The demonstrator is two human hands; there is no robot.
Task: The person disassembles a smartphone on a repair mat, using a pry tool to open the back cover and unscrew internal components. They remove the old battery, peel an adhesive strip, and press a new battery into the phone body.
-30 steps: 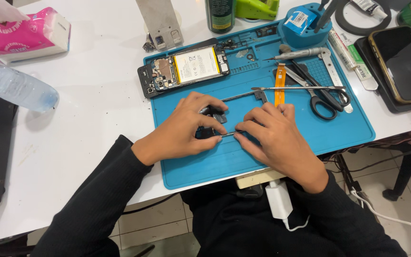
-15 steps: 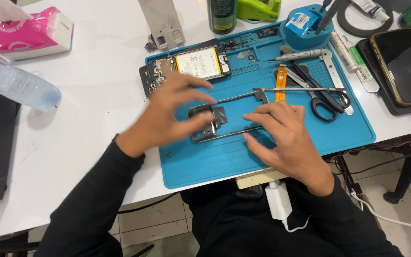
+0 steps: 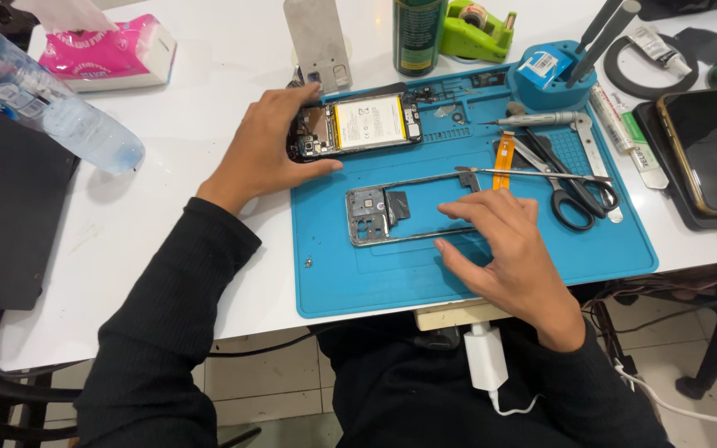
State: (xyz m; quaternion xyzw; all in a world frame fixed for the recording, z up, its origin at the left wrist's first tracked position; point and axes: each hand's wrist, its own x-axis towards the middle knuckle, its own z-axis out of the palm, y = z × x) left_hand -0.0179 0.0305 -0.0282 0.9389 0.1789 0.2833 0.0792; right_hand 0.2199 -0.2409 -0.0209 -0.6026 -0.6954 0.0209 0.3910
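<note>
Opened smartphone (image 3: 358,127), back cover off and battery showing, lies at the top left corner of the blue repair mat (image 3: 392,282) on the white counter (image 3: 209,108). Far left: dark laptop edge (image 3: 6,224), clear plastic water bottle (image 3: 43,104) lying on its side, pink tissue pack (image 3: 105,54) above it. Left hand (image 3: 263,149) grips the phone's left end, fingers (image 3: 304,91) wrapped over the top edge, thumb along the bottom edge. Grey metal plate (image 3: 319,41) stands just behind the phone. Mid mat: metal phone frame (image 3: 400,211) lies flat, near the phone, not touching it. Right hand (image 3: 504,249) rests on the frame's right end, fingers (image 3: 466,207) spread and curled, tips touching the frame's top and bottom rails. Dark green can (image 3: 417,33) and green tape dispenser (image 3: 475,29) sit at the back edge. Right part of mat: orange flex cable (image 3: 503,158), tweezers (image 3: 533,174), black-handled scissors (image 3: 570,195), grey screwdriver (image 3: 537,119), blue round tool holder (image 3: 549,79) with tools standing in it. Off the mat at the right: white glue tube (image 3: 620,124), and a second smartphone (image 3: 711,149), screen dark, on a black pad. White charger (image 3: 487,365) hangs below the counter edge.
</note>
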